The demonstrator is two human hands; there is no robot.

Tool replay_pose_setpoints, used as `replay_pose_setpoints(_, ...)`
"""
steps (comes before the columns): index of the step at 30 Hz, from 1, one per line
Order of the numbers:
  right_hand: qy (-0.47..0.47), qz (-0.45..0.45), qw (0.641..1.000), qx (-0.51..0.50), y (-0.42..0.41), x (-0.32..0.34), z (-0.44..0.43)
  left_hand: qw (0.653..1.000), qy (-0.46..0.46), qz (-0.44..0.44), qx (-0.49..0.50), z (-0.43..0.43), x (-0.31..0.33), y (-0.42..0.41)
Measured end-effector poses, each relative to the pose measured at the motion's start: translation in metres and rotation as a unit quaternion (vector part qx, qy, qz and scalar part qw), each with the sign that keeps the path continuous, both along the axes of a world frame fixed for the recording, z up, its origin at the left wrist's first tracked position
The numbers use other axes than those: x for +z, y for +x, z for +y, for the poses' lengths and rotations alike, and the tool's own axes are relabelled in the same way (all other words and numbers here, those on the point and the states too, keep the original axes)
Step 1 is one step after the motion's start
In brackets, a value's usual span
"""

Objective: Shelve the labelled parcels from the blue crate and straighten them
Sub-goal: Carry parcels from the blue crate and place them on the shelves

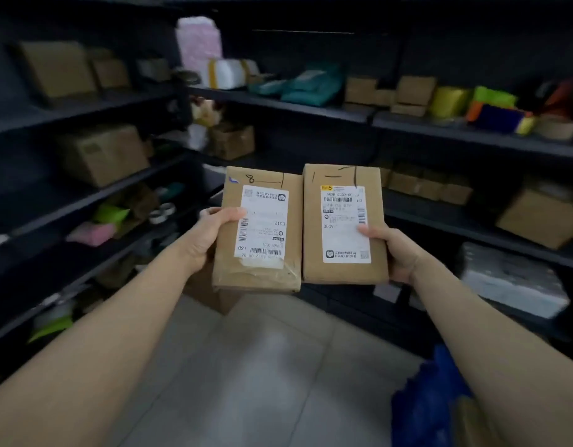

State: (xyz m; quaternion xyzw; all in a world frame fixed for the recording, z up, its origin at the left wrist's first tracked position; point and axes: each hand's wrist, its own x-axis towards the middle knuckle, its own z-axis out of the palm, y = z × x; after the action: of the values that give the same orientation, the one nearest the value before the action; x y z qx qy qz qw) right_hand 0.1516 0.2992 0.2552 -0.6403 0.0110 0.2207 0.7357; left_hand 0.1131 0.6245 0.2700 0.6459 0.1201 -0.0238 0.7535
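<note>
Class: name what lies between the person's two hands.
Head view: the left parcel and right parcel, side by side, fill the stretch between left hand and right hand.

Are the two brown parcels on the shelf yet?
Not shelved: the left hand holds the left parcel, the right hand the right parcel, mid-air.
</note>
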Motion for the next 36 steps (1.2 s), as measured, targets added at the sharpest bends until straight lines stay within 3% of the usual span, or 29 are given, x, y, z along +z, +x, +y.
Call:
replay_pose_setpoints(10, -0.009, -0.026, 0.964, 0.263, 0.03, -0.003, 0.315, 0.972, -0.021, 0.016, 0.234, 0.271, -0.008, -0.129)
replay_pose_setpoints(18, -0.042, 0.0, 0.925, 0.378, 0.003, -0.024, 0.506, 0.931, -0.031, 0.042, 0.36, 0.395, -0.029, -0.232)
replay_pose_setpoints(27, -0.052, -0.002, 0.85, 0.524, -0.042, -0.037, 0.671, 0.829, -0.043, 0.078, 0.551, 0.44, -0.059, -0.335)
replay_pose_setpoints(36, -0.06, 0.023, 0.772, 0.632, -0.142, -0.044, 0.784, 0.719, -0.065, 0.032, 0.692, 0.443, -0.067, -0.443)
